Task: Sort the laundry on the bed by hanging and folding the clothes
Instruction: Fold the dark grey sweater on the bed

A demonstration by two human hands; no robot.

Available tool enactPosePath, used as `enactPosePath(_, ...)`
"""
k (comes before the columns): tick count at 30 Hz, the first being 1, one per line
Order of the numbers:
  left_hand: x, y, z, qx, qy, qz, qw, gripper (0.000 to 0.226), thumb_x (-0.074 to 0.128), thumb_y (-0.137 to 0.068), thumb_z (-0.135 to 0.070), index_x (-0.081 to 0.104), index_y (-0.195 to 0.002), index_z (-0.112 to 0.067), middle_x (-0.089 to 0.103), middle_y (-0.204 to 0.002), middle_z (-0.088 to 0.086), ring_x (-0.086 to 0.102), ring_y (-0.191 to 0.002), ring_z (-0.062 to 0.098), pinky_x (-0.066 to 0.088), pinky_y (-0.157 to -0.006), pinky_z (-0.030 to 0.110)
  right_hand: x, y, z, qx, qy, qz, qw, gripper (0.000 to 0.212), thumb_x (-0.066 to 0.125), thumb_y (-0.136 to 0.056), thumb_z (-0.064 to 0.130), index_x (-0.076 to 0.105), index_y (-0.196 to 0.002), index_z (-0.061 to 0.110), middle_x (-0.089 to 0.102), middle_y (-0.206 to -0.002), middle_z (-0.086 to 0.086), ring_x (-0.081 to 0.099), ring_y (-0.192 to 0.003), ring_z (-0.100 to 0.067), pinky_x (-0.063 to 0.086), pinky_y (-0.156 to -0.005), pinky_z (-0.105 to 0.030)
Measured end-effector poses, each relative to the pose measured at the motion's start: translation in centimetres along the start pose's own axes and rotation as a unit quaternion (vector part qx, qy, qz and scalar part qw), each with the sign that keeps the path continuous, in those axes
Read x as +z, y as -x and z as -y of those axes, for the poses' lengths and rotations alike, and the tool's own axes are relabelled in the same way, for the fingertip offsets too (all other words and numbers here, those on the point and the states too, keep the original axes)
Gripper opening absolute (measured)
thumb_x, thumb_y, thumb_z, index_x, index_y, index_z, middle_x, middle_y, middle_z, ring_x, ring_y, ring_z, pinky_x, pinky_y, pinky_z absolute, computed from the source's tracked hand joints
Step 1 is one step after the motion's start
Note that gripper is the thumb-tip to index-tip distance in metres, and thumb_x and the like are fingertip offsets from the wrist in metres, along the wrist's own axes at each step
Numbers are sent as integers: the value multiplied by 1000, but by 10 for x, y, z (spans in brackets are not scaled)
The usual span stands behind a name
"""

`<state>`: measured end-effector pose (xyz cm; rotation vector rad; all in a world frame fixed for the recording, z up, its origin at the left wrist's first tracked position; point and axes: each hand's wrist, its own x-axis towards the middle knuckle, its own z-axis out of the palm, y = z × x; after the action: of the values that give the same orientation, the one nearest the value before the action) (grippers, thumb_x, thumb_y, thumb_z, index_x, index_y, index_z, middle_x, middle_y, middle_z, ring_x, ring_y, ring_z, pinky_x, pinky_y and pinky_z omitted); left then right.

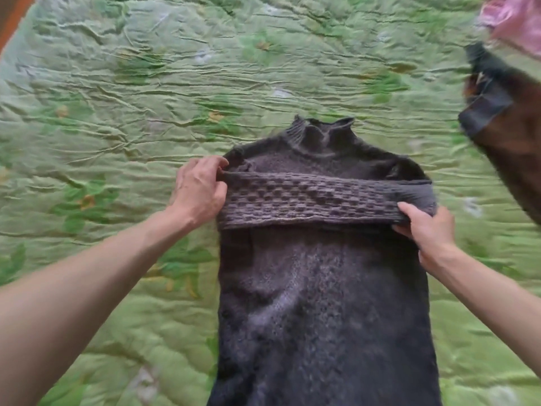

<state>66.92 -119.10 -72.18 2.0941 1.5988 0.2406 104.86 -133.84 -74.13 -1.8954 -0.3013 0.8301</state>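
Grey-brown knitted sweater (322,288) lies flat on the bed's green quilted cover (117,83), collar away from the person, one sleeve (322,197) folded across the chest. The left hand (199,191) pinches the sleeve's left fold with curled fingers, while the right hand (424,227) grips its right end. A brown garment (506,127) and pink cloth (515,19) lie at the far right.

A dark grey knitted sweater (322,288) lies flat on the bed (117,112), collar up, sleeves folded across its chest.
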Motion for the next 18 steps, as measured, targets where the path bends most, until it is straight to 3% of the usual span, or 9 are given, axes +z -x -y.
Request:
enactPosePath(4, -10, -20, 13, 4, -89, 73, 993, 32, 55, -91, -17, 63, -122, -14, 70, -122, 14, 48, -120, 34, 33, -111, 48, -8, -14, -14, -27, 57, 0, 998, 7, 74, -94, 26, 70, -88, 24, 73, -77, 16, 63, -74, -6, 51, -53, -23)
enactPosePath(7, -12, -30, 17, 69, -143, 59, 985, 37, 43, -85, -30, 61, -112, -12, 70, -109, 16, 50, -114, 36, 27, -111, 51, -18, -21, -19, -112, 109, -44, 987, 24, 65, -100, 37, 68, -84, 20, 70, -82, 7, 59, -76, -10, 47, -68, -31)
enactPosePath(9, -14, -35, 15, 91, -179, 27, 979, 36, 42, -84, -31, 61, -107, -11, 69, -108, 17, 51, -111, 39, 30, -108, 53, -26, -25, -23, -144, 168, -67, 973, 31, 62, -101, 40, 65, -83, 14, 69, -82, -4, 58, -75, -16, 45, -69, -37)
enactPosePath(12, -8, -34, 5, 81, -220, 15, 972, 31, 50, -87, -28, 67, -103, -7, 65, -110, 19, 52, -110, 42, 36, -104, 53, -34, -30, -30, -144, 257, -39, 955, 26, 63, -101, 37, 68, -98, 12, 71, -89, -7, 63, -81, -22, 41, -72, -33)
enactPosePath(15, 8, -22, -12, 58, -193, -7, 979, 33, 49, -91, -26, 67, -106, -4, 63, -115, 22, 53, -112, 43, 38, -104, 53, -34, -31, -27, -153, 310, -6, 938, 23, 61, -102, 36, 66, -108, 15, 69, -93, -3, 66, -89, -28, 43, -77, -33)
enactPosePath(18, 31, -6, -30, 100, -166, -49, 980, 45, 43, -95, -36, 61, -127, -8, 60, -129, 19, 51, -123, 40, 37, -110, 53, -31, -28, -18, -166, 359, -20, 918, 27, 59, -103, 36, 64, -118, 14, 69, -104, -8, 65, -100, -33, 46, -83, -39)
